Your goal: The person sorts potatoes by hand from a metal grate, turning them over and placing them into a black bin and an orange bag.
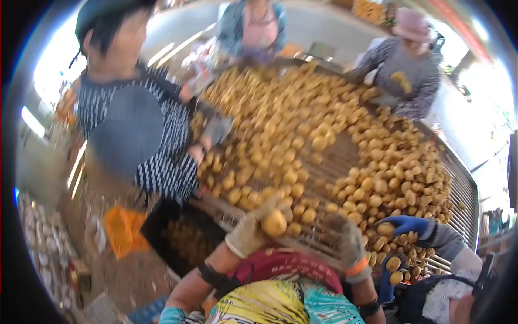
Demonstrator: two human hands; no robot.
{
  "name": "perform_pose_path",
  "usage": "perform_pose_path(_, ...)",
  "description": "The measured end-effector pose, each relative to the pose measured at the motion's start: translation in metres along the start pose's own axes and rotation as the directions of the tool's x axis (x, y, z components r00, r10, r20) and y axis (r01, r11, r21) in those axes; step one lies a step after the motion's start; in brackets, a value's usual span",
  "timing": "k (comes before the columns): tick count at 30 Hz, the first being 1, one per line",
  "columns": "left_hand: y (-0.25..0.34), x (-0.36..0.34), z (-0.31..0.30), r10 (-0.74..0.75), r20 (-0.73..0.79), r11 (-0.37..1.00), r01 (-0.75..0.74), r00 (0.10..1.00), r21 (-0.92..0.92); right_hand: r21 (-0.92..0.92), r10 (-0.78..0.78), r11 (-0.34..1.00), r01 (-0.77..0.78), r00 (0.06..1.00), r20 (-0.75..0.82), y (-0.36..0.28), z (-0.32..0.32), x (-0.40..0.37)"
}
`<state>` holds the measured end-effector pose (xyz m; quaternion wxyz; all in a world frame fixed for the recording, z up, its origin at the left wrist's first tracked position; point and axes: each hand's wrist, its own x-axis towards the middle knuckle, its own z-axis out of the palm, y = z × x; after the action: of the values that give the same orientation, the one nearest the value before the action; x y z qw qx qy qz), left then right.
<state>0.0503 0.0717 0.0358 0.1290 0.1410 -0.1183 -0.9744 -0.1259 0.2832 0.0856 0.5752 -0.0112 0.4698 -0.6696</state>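
My left hand (249,231), in a pale dirty work glove, is closed around a round yellow potato (274,223) above the near edge of the sorting table. To its right is my right hand (348,243), in a greyish glove with an orange cuff. Its fingers look stretched out over the table's bars, slightly blurred, and no potato shows in them. Many loose potatoes (302,124) cover the slatted sorting table (318,171), some lying just beyond both hands.
At left stands a co-worker with a grey-gloved hand (218,129) over the potatoes. Two more people stand at the far side. On the right, another person's blue-gloved hand (402,224) touches potatoes. A black crate (154,229) holding potatoes and an orange bag (124,229) are at lower left.
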Motion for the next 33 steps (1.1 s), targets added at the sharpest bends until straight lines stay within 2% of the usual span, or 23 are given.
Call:
perform_pose_path(1,0.01,-0.016,-0.007,0.056,-0.159,0.998,-0.053,0.986,0.026,-0.472,-0.305,0.861,0.192,0.936,-0.177,0.002,0.016,0.0)
perform_pose_path(2,0.017,-0.027,-0.014,0.096,-0.247,0.995,-0.095,0.964,0.015,-0.672,-0.503,0.657,0.341,0.862,-0.055,0.027,-0.048,0.02)
perform_pose_path(3,0.019,-0.036,-0.021,0.112,-0.268,0.988,-0.137,0.957,-0.076,-0.656,-0.496,0.694,0.297,0.858,-0.135,0.029,-0.053,0.017)
perform_pose_path(4,0.022,-0.049,-0.027,0.132,-0.278,0.971,-0.18,0.951,-0.154,-0.66,-0.463,0.699,0.274,0.878,-0.126,0.038,-0.074,0.016)
perform_pose_path(5,0.022,-0.06,-0.034,0.145,-0.302,0.966,-0.2,0.942,-0.161,-0.657,-0.446,0.719,0.225,0.875,-0.188,0.053,-0.109,0.02)
perform_pose_path(6,0.022,-0.07,-0.042,0.19,-0.35,0.954,-0.257,0.917,-0.155,-0.65,-0.433,0.738,0.182,0.867,-0.248,0.057,-0.107,0.024)
perform_pose_path(8,0.023,-0.091,-0.051,0.235,-0.416,0.935,-0.321,0.878,-0.149,-0.627,-0.399,0.757,0.186,0.891,-0.218,0.056,-0.09,0.021)
perform_pose_path(10,0.024,-0.109,-0.056,0.266,-0.484,0.91,-0.383,0.833,-0.16,-0.715,-0.423,0.675,0.181,0.889,-0.175,0.051,-0.07,0.019)
perform_pose_path(11,0.025,-0.118,-0.069,0.276,-0.444,0.895,-0.396,0.852,-0.204,-0.804,-0.455,0.558,0.205,0.886,-0.091,0.048,-0.062,0.019)
perform_pose_path(14,0.028,-0.148,-0.092,0.296,-0.605,0.883,-0.454,0.739,-0.123,-0.808,-0.43,0.557,0.191,0.899,-0.084,0.044,-0.038,0.02)
perform_pose_path(15,0.03,-0.158,-0.103,0.329,-0.619,0.873,-0.479,0.713,-0.088,-0.838,-0.449,0.504,0.211,0.892,-0.046,0.046,-0.037,0.019)
perform_pose_path(18,0.037,-0.189,-0.136,0.337,-0.701,0.832,-0.547,0.629,-0.091,-0.832,-0.434,0.504,0.233,0.901,-0.01,0.057,-0.04,0.017)
perform_pose_path(19,0.038,-0.197,-0.141,0.331,-0.699,0.834,-0.543,0.634,-0.097,-0.783,-0.394,0.584,0.213,0.918,-0.044,0.062,-0.042,0.013)
perform_pose_path(23,0.041,-0.19,-0.125,0.237,-0.661,0.904,-0.412,0.712,-0.119,-0.7,-0.285,0.704,0.124,0.951,-0.118,0.069,-0.019,-0.002)
perform_pose_path(27,0.042,-0.149,-0.109,0.121,-0.507,0.937,-0.267,0.853,-0.226,-0.651,-0.28,0.746,0.143,0.954,-0.111,0.069,0.007,-0.016)
perform_pose_path(28,0.044,-0.14,-0.103,0.104,-0.493,0.943,-0.243,0.864,-0.226,-0.649,-0.298,0.747,0.147,0.946,-0.129,0.072,0.006,-0.021)
perform_pose_path(30,0.05,-0.126,-0.093,-0.005,-0.339,0.968,-0.08,0.941,-0.238,-0.655,-0.308,0.738,0.163,0.945,-0.111,0.079,0.006,-0.028)
perform_pose_path(32,0.052,-0.116,-0.093,-0.053,-0.318,0.966,-0.032,0.947,-0.257,-0.702,-0.342,0.695,0.156,0.93,-0.132,0.082,0.004,-0.039)
perform_pose_path(33,0.052,-0.112,-0.093,-0.064,-0.302,0.971,-0.01,0.951,-0.238,-0.635,-0.318,0.762,0.126,0.927,-0.198,0.085,0.004,-0.046)
